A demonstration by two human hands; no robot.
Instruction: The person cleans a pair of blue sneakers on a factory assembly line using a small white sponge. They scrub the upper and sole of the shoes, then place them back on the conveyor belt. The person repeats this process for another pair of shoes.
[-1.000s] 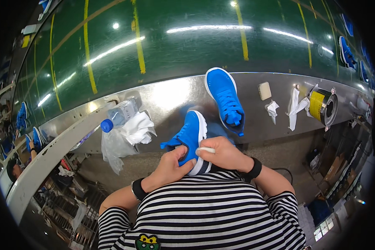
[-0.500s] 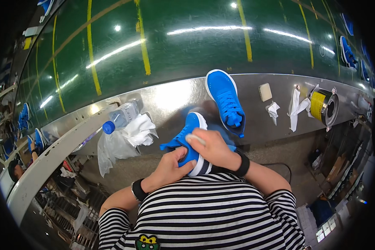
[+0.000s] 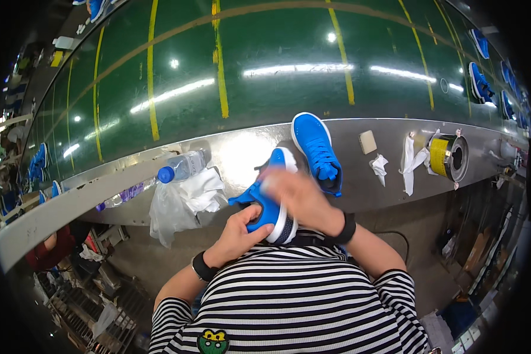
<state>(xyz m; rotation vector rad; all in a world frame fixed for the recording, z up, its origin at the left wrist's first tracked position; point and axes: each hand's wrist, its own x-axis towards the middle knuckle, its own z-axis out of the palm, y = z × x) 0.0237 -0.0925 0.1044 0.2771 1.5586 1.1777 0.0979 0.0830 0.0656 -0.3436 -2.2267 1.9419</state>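
My left hand [image 3: 245, 231] is closed round the heel opening of a blue sneaker [image 3: 270, 209], thumb on its side. The sneaker is held tilted close to my body, white sole turned to the right and toe pointing away. Over its middle is my right hand [image 3: 298, 197], smeared by motion, with bent fingers pinching a small pale piece [image 3: 266, 184] against the upper. What that piece is I cannot make out. A second blue sneaker [image 3: 317, 144] lies sole down on the metal ledge, laces up, just beyond my right hand.
The metal ledge [image 3: 360, 192] borders a green conveyor belt [image 3: 277, 47] with yellow lines. Left stand a blue-capped bottle [image 3: 186, 166], white tissue in a clear bag [image 3: 171, 212] and a pale rail [image 3: 71, 203]. Right lie a cream block [image 3: 367, 142], paper scraps [image 3: 379, 168] and a yellow-labelled tin [image 3: 448, 154].
My right hand has shifted slightly left and up along the sneaker, now more blurred. The left hand keeps its grip. The whole view has shifted a little; sneakers on the belt's right have moved.
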